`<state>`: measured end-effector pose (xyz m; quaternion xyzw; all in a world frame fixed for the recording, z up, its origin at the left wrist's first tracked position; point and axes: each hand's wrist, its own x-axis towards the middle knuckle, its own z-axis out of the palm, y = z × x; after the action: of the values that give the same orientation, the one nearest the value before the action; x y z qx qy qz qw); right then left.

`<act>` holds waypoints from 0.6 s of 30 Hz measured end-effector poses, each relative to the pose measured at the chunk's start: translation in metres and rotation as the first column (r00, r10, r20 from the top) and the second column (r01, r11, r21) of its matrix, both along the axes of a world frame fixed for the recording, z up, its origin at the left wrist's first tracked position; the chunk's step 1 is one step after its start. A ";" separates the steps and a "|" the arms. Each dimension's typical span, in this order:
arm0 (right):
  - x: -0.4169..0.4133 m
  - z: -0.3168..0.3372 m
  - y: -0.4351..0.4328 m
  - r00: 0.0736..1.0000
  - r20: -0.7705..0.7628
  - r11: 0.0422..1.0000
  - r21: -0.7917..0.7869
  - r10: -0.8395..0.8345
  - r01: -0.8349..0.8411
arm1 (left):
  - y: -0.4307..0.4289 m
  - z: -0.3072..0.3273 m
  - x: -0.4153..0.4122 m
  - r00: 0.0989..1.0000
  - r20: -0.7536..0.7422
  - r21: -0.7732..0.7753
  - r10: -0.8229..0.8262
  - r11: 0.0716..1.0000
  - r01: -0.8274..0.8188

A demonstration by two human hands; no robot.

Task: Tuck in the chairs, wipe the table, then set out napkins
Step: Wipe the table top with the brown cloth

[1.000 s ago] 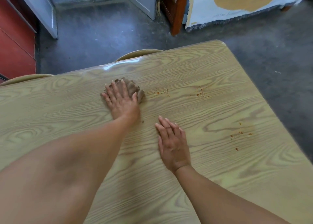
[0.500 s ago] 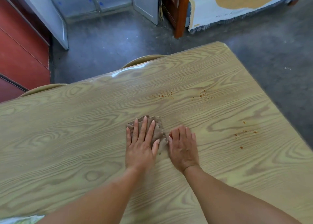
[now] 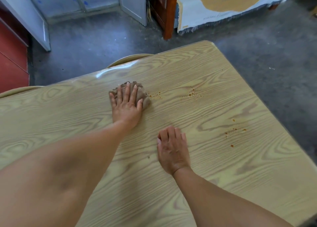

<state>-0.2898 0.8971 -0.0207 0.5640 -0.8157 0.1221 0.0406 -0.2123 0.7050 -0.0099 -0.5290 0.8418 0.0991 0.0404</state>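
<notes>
Right hand [image 3: 173,151] sits flat on the desk [image 3: 240,175], fingers loosely curled, holding nothing. Since half a second ago the left hand [image 3: 127,106] has pushed the brown rag [image 3: 143,96] away from it, fingers spread flat over it, right beside the orange crumbs [image 3: 156,95].

Wood-grain table [image 3: 197,183], brown cloth [image 3: 143,96], orange crumbs [image 3: 191,94]

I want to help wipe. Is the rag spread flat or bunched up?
Bunched up: the rag sits wrinkled under the left hand.
</notes>
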 end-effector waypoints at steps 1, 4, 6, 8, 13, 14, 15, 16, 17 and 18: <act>0.000 0.000 0.000 1.000 0.001 1.000 0.002 -0.003 0.003 | 0.006 -0.001 0.004 0.998 0.002 -0.009 -0.061 0.998 0.061; 0.001 0.002 0.001 1.000 0.023 1.000 0.008 0.003 -0.003 | 0.038 -0.002 0.026 0.975 0.013 -0.074 -0.222 0.972 0.222; 0.002 0.002 0.002 0.999 0.044 1.000 0.004 -0.004 0.004 | 0.064 -0.001 0.047 0.948 -0.016 -0.121 -0.316 0.942 0.312; 0.002 0.002 0.003 0.998 0.065 1.000 0.006 -0.005 0.004 | 0.084 -0.002 0.069 0.919 -0.041 -0.156 -0.391 0.911 0.381; 0.002 0.001 0.002 0.998 0.065 1.000 -0.001 -0.007 0.007 | 0.058 -0.002 0.066 0.927 -0.029 -0.152 -0.374 0.918 0.365; 0.002 0.001 0.002 0.998 0.058 1.000 -0.008 -0.006 0.007 | 0.045 -0.001 0.055 0.958 -0.038 -0.133 -0.283 0.952 0.276; 0.002 0.001 0.001 0.999 0.054 1.000 -0.010 -0.005 0.006 | 0.030 -0.001 0.040 0.982 -0.054 -0.102 -0.179 0.980 0.173; 0.002 0.001 0.002 0.999 0.052 1.000 -0.012 -0.003 0.004 | 0.018 0.000 0.024 0.995 -0.057 -0.067 -0.080 0.995 0.076; 0.001 0.001 0.002 0.999 0.051 1.000 -0.018 -0.005 0.006 | 0.007 0.000 0.008 0.999 -0.051 -0.037 -0.002 0.999 0.000; 0.001 0.002 0.001 0.999 0.049 1.000 -0.025 -0.004 0.006 | -0.001 0.002 -0.008 0.998 -0.044 -0.016 0.051 0.999 -0.052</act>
<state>-0.2887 0.8983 -0.0191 0.5583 -0.8162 0.1461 0.0281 -0.2202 0.7041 -0.0080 -0.5486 0.8294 0.1046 0.0149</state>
